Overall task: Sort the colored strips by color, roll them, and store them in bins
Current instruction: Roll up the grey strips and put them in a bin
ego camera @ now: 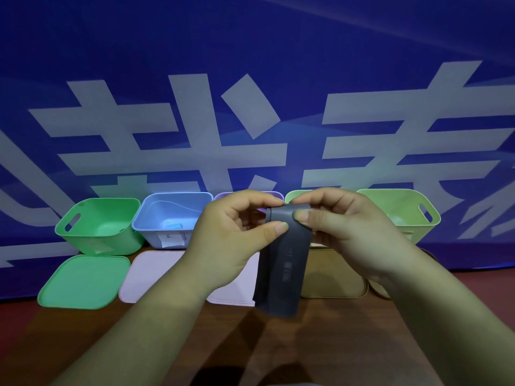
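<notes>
A dark grey strip (284,271) hangs in front of me, its top end curled over. My left hand (231,232) pinches that top end from the left between thumb and fingers. My right hand (342,227) pinches it from the right. Behind the hands a row of bins stands against the backdrop: a green bin (100,224), a light blue bin (170,215) with a small blue roll (172,226) inside, a purple bin (223,195) mostly hidden, and two yellow-green bins (295,195) (401,210).
Lids lie flat before the bins: a green lid (80,282), pink lids (150,271) (237,285) and a tan lid (334,274). A blue banner (250,107) with white characters closes off the back. The brown table (83,335) stretches toward me.
</notes>
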Demonstrator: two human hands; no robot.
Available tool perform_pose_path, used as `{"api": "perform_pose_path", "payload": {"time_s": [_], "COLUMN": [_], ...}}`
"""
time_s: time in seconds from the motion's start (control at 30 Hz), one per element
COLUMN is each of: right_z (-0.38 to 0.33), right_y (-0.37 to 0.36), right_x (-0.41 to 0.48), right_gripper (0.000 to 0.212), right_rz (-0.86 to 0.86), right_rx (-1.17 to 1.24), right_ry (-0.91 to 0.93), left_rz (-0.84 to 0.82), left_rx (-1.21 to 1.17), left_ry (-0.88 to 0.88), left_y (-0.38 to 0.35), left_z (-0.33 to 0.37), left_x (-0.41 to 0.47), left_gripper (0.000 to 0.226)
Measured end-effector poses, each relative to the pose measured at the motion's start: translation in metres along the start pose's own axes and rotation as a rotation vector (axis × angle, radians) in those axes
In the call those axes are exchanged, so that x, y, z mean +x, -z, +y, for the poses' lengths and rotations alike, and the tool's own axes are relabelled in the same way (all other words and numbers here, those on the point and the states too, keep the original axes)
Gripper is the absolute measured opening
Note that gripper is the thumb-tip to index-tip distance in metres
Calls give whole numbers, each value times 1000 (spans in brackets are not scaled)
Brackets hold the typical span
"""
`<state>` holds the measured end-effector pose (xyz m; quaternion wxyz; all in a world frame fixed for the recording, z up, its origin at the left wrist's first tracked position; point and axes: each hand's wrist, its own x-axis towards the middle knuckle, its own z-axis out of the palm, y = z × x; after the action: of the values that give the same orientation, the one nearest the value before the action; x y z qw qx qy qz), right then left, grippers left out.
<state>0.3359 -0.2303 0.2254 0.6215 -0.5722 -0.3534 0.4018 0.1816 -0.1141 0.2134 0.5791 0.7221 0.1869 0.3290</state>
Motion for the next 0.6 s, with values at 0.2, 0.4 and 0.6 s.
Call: {"api": "perform_pose_path", "payload": {"time_s": [0.2, 0.4, 0.6], "right_z": [0, 6, 9], "right_y": [1, 3, 1], "right_x": [1, 0, 2], "right_gripper": [15, 36, 31], "right_rz": [-16, -88, -37], "right_rx": [-227, -206, -210], "right_ry": [62, 174, 268], "left_rz": [15, 51, 42], "left_rx": [-37, -112, -198], "left_ry": [60, 131, 225], "left_y": [0, 0, -1], "left_z": [3, 4, 3], "left_x": [-1, 3, 6], "left_gripper": [34, 28, 21]}}
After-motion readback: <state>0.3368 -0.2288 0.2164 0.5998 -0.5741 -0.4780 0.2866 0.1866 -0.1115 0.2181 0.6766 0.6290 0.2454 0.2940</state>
